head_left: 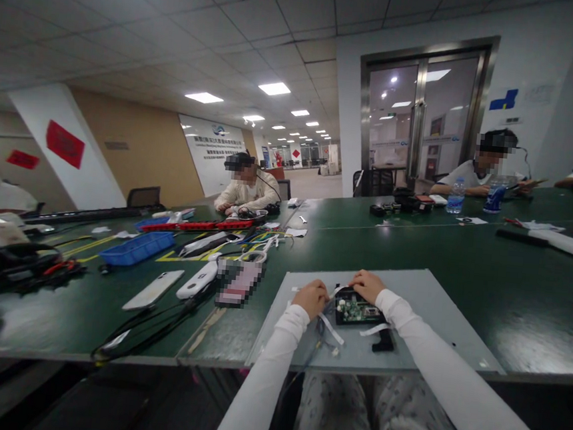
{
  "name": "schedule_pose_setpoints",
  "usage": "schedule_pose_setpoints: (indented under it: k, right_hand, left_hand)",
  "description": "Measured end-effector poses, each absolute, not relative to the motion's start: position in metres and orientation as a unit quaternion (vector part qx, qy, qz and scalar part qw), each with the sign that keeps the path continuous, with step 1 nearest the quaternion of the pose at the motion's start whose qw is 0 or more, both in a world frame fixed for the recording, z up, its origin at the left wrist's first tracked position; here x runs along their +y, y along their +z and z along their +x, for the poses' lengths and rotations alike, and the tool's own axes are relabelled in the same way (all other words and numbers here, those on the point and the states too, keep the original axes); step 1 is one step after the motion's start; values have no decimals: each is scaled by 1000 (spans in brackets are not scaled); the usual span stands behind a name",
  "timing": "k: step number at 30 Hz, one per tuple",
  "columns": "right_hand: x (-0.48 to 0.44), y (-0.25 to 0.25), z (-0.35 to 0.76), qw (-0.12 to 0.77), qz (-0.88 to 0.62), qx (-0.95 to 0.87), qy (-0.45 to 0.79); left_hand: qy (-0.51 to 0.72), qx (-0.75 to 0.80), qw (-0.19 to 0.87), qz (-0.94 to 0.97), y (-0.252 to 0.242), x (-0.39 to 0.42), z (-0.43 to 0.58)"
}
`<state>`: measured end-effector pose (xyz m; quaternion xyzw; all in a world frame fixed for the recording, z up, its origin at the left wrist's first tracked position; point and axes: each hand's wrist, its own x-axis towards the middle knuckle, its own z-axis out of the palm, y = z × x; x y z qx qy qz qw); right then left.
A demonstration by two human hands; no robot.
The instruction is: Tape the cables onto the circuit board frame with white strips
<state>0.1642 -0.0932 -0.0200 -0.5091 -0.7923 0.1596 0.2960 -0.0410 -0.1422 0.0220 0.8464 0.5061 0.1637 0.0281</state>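
A green circuit board (357, 310) in a black housing lies on a grey board (423, 314) in front of me. My left hand (312, 297) is closed at the housing's left side, its fingertips near its upper left corner. Bent over the far edge, my right hand (368, 286) has its fingers pinched together. A whitish strip (342, 289) runs between the fingertips; what each hand grips is too small to make out. White flat cables (331, 330) and thin wires (317, 341) trail below my left hand. A black part (382, 340) lies by the housing's lower right.
On the green table to the left are a pink-screened phone (239, 284), a white device (198, 281), a white phone (153, 290), a blue tray (137, 248) and cables. Bottles (456, 195) stand at the far right. Several people sit around the table.
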Motion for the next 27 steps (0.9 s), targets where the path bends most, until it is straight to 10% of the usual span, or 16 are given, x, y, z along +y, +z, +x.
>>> schedule_pose_setpoints:
  k: [27]
  right_hand:
    - [-94, -20, 173, 312, -520, -781, 150]
  left_hand:
    - [213, 510, -2, 833, 41, -153, -44]
